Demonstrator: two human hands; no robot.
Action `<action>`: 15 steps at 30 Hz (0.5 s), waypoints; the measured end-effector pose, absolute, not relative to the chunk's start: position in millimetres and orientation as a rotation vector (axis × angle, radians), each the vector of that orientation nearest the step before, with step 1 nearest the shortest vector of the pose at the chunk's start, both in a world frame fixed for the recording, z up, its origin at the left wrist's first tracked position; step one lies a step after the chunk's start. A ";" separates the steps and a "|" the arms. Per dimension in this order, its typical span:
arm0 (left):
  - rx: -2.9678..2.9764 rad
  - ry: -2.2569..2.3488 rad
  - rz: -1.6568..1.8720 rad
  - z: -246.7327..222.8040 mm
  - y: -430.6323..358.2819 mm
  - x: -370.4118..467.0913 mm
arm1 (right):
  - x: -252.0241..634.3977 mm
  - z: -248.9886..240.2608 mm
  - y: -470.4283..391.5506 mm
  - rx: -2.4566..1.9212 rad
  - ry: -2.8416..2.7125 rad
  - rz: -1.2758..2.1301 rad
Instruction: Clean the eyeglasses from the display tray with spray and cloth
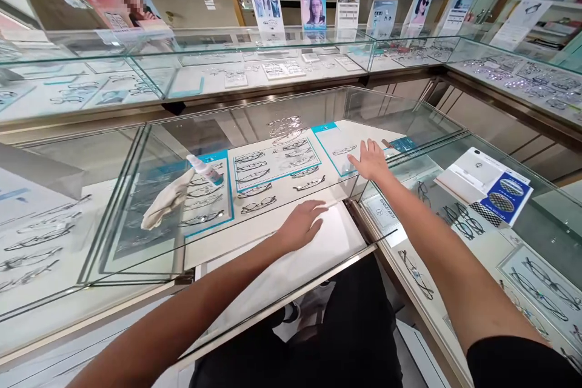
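My right hand [370,160] is open, fingers apart, over the glass display case. It is nearest to a blue-edged panel [334,148] with a single pair of eyeglasses [344,150]. Lower and to the left, my left hand [300,227] is open and empty, held palm down near the front of the case, above a white surface [339,236]. Whether either palm touches the glass I cannot tell. Rows of eyeglasses [258,204] lie under the glass beyond my left hand. A small spray bottle [204,170] and a crumpled pale cloth [166,201] rest on the glass at left.
An open blue and white leaflet [493,188] stands on the right-hand glass case, with eyeglasses [416,276] beneath. Several advertising cards [313,6] stand along the far glass counter [218,94]. Another glass case with frames [39,236] adjoins at left.
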State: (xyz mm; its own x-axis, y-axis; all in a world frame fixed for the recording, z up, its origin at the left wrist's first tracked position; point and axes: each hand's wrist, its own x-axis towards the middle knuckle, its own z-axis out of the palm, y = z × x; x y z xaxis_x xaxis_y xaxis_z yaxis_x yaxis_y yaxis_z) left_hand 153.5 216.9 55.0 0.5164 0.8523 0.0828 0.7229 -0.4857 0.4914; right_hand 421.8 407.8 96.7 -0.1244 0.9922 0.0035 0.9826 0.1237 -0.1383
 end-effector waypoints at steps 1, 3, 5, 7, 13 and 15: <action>2.378 1.336 0.439 46.7 238.4 166.2 | 421.0 97.2 406.8 -2.007 -2.278 0.155; 2.416 1.470 0.444 30.8 282.5 190.2 | 419.4 98.4 405.3 -1.996 -2.272 0.156; 2.431 1.625 0.473 17.1 324.9 212.7 | 417.9 99.7 404.1 -1.989 -2.267 0.152; 2.424 1.758 0.480 5.7 363.1 233.3 | 416.7 100.7 403.2 -1.987 -2.261 0.146; 2.446 1.821 0.442 -25.6 452.9 278.2 | 413.7 103.2 402.9 -2.001 -2.245 0.153; 2.417 1.861 0.387 -37.0 477.0 288.4 | 412.8 104.1 403.2 -2.002 -2.245 0.162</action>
State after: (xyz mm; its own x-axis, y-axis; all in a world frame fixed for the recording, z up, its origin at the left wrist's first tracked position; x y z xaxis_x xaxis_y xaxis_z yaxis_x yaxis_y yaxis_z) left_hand 288.4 477.0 -37.0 0.2365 0.9588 0.1574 0.9420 -0.2660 0.2048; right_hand 412.8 403.2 104.1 -0.1121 0.9934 0.0252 0.9795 0.1147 -0.1656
